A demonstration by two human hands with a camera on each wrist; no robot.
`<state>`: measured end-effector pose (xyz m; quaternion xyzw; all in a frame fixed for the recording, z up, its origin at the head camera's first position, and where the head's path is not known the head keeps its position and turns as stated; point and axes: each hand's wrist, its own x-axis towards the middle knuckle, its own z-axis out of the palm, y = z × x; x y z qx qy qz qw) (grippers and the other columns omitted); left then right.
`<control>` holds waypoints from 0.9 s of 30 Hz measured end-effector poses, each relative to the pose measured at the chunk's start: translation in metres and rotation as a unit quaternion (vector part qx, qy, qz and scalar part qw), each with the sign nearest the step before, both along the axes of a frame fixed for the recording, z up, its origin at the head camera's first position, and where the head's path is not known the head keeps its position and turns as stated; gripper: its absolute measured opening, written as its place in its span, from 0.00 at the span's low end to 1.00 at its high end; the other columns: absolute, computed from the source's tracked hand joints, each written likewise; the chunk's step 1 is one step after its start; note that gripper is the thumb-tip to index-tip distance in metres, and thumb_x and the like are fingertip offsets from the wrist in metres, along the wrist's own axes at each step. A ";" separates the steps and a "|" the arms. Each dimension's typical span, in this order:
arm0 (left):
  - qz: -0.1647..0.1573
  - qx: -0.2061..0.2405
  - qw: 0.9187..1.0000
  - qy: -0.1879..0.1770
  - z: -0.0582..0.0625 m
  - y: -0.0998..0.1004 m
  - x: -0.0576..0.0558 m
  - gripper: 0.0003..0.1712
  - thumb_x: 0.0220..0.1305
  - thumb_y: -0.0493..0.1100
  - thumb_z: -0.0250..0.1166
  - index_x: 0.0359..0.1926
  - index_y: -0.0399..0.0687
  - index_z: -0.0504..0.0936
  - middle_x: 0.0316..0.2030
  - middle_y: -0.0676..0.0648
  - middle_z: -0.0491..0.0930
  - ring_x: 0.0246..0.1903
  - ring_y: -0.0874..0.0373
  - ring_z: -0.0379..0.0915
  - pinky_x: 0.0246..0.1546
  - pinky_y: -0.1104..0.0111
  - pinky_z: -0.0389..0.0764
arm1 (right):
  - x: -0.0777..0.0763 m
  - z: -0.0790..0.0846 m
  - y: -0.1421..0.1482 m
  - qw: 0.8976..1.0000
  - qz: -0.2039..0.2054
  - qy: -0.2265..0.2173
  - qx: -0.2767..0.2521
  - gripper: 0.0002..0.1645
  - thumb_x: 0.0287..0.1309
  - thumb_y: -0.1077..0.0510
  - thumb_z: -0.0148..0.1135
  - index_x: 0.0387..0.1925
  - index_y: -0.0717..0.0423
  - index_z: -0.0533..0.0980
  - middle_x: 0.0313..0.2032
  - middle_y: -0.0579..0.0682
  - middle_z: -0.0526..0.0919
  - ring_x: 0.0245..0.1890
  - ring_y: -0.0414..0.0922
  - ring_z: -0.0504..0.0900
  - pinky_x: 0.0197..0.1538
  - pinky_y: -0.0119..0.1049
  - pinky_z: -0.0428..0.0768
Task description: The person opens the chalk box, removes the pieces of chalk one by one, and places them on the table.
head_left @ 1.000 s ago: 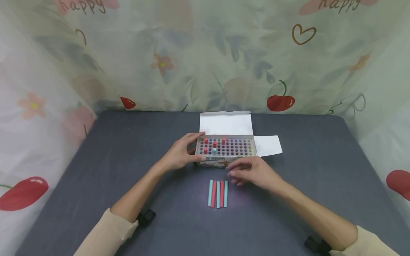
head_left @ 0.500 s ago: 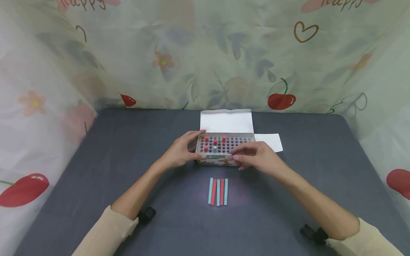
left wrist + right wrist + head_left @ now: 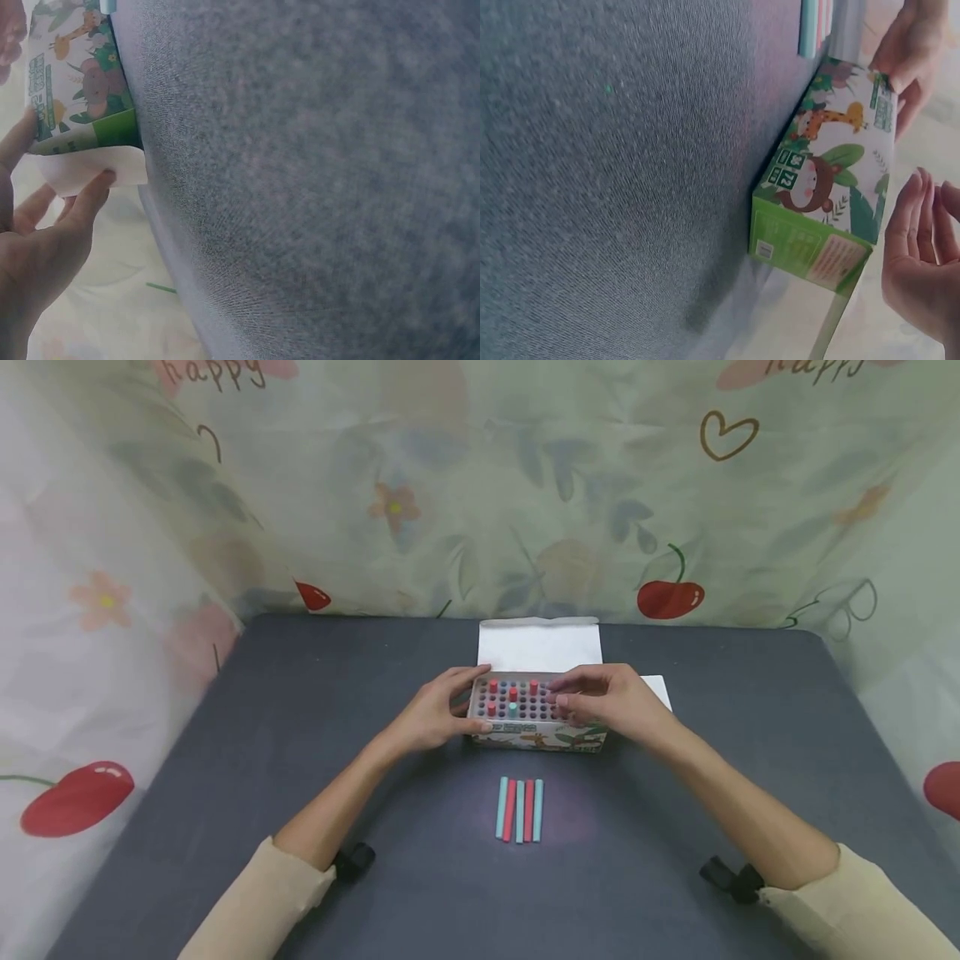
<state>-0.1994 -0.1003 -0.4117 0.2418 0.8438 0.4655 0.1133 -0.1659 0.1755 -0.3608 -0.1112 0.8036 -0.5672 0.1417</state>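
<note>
A printed chalk box (image 3: 538,739) stands with its lid folded back, showing rows of holes. Several red chalk sticks (image 3: 513,694) and one blue-green chalk stick (image 3: 513,710) poke up from holes at its left. My left hand (image 3: 431,714) grips the box's left end, thumb along the front; in the left wrist view, fingers touch a white end flap (image 3: 82,169). Over the right half of the box hovers my right hand (image 3: 618,702), fingers loosely bent, covering some holes. The right wrist view shows nothing between those fingers, beside the box's animal-print face (image 3: 832,142).
Several blue-green and red chalk sticks (image 3: 520,810) lie side by side in front of the box. The white lid (image 3: 540,646) leans back behind it, and a white side flap (image 3: 657,690) sticks out right. A patterned curtain (image 3: 525,485) surrounds the dark table (image 3: 360,668).
My right hand has moved up and away from the front of the box to above its right half. The left hand keeps its grip. The loose chalk sticks have stayed put.
</note>
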 end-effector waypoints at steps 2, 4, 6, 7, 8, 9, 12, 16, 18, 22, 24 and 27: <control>-0.001 -0.001 1.000 0.001 -0.001 0.000 -0.001 0.47 0.48 0.42 0.71 0.68 0.57 0.58 0.59 0.47 0.59 0.63 0.53 0.55 0.54 0.67 0.72 | -0.004 -0.002 0.001 1.000 -0.004 -0.001 0.004 0.19 0.51 0.51 0.67 0.45 0.54 0.79 0.38 0.53 0.82 0.33 0.51 0.81 0.38 0.42 0.82; -0.003 0.003 1.000 0.000 -0.001 0.000 -0.001 0.47 0.47 0.43 0.72 0.67 0.57 0.59 0.60 0.47 0.59 0.63 0.53 0.55 0.54 0.66 0.72 | -0.008 -0.003 0.002 1.000 -0.008 -0.007 0.000 0.19 0.51 0.51 0.67 0.45 0.54 0.79 0.38 0.54 0.82 0.34 0.53 0.81 0.39 0.43 0.82; -0.003 0.006 1.000 0.000 -0.001 0.000 -0.001 0.47 0.47 0.43 0.72 0.67 0.58 0.59 0.60 0.47 0.60 0.63 0.52 0.54 0.54 0.66 0.71 | -0.011 -0.005 0.002 1.000 -0.015 -0.017 -0.009 0.19 0.50 0.52 0.67 0.44 0.54 0.79 0.38 0.54 0.82 0.36 0.54 0.81 0.40 0.44 0.82; -0.004 0.007 1.000 -0.001 -0.001 0.000 -0.001 0.47 0.46 0.43 0.72 0.67 0.58 0.59 0.60 0.48 0.60 0.63 0.52 0.54 0.54 0.66 0.71 | -0.012 -0.006 0.002 1.000 -0.018 -0.020 -0.010 0.19 0.50 0.52 0.67 0.44 0.53 0.79 0.38 0.54 0.82 0.36 0.54 0.81 0.40 0.44 0.82; -0.004 0.009 1.000 -0.001 0.000 0.000 -0.001 0.47 0.46 0.44 0.72 0.67 0.58 0.59 0.59 0.48 0.60 0.63 0.52 0.54 0.54 0.66 0.71 | -0.014 -0.007 0.002 1.000 -0.019 -0.018 -0.007 0.19 0.50 0.52 0.67 0.44 0.53 0.79 0.39 0.53 0.82 0.38 0.53 0.81 0.41 0.44 0.82; -0.004 0.010 1.000 -0.002 0.001 0.000 -0.001 0.47 0.46 0.43 0.72 0.67 0.58 0.59 0.59 0.48 0.61 0.63 0.53 0.54 0.54 0.67 0.71 | -0.015 -0.007 0.002 1.000 -0.019 -0.016 -0.005 0.19 0.50 0.52 0.67 0.44 0.53 0.79 0.40 0.53 0.82 0.39 0.52 0.81 0.41 0.44 0.82; -0.002 0.008 1.000 -0.001 0.001 0.000 -0.001 0.47 0.46 0.43 0.72 0.67 0.57 0.59 0.59 0.48 0.61 0.63 0.53 0.54 0.54 0.67 0.71 | -0.018 -0.009 0.002 1.000 -0.013 -0.004 0.000 0.19 0.51 0.52 0.66 0.45 0.53 0.78 0.43 0.52 0.81 0.42 0.50 0.80 0.43 0.44 0.81; -0.004 0.012 1.000 -0.001 0.004 0.000 0.000 0.47 0.47 0.41 0.72 0.67 0.54 0.59 0.59 0.47 0.61 0.63 0.52 0.54 0.55 0.66 0.71 | -0.022 -0.011 0.000 1.000 -0.006 0.007 -0.009 0.18 0.53 0.53 0.65 0.46 0.54 0.78 0.45 0.52 0.80 0.44 0.49 0.79 0.46 0.45 0.79; -0.007 0.017 1.000 -0.003 0.008 0.001 0.003 0.47 0.47 0.40 0.72 0.67 0.52 0.59 0.59 0.45 0.61 0.63 0.50 0.54 0.55 0.64 0.71 | -0.025 -0.013 -0.002 1.000 -0.006 0.010 -0.009 0.17 0.53 0.54 0.65 0.46 0.53 0.78 0.44 0.52 0.80 0.44 0.48 0.79 0.46 0.46 0.79; -0.008 0.018 1.000 -0.007 0.008 0.001 0.003 0.47 0.47 0.40 0.72 0.67 0.51 0.59 0.59 0.45 0.61 0.64 0.50 0.54 0.55 0.63 0.71 | -0.030 -0.014 -0.006 1.000 -0.001 0.027 0.007 0.16 0.53 0.55 0.65 0.45 0.52 0.78 0.43 0.50 0.81 0.43 0.46 0.80 0.45 0.43 0.79; -0.010 0.017 1.000 -0.002 0.002 0.000 -0.001 0.47 0.47 0.41 0.72 0.67 0.54 0.59 0.59 0.46 0.61 0.64 0.52 0.54 0.55 0.64 0.71 | -0.032 -0.015 -0.009 0.999 0.002 0.036 0.014 0.16 0.53 0.56 0.65 0.45 0.52 0.79 0.42 0.50 0.82 0.43 0.46 0.80 0.44 0.40 0.80; -0.013 0.024 1.000 -0.007 0.013 0.002 0.006 0.46 0.48 0.38 0.71 0.67 0.48 0.59 0.59 0.42 0.60 0.64 0.48 0.53 0.56 0.60 0.70 | -0.034 -0.017 -0.013 0.998 0.000 0.052 0.034 0.16 0.53 0.57 0.65 0.45 0.52 0.79 0.42 0.48 0.82 0.42 0.43 0.80 0.42 0.36 0.80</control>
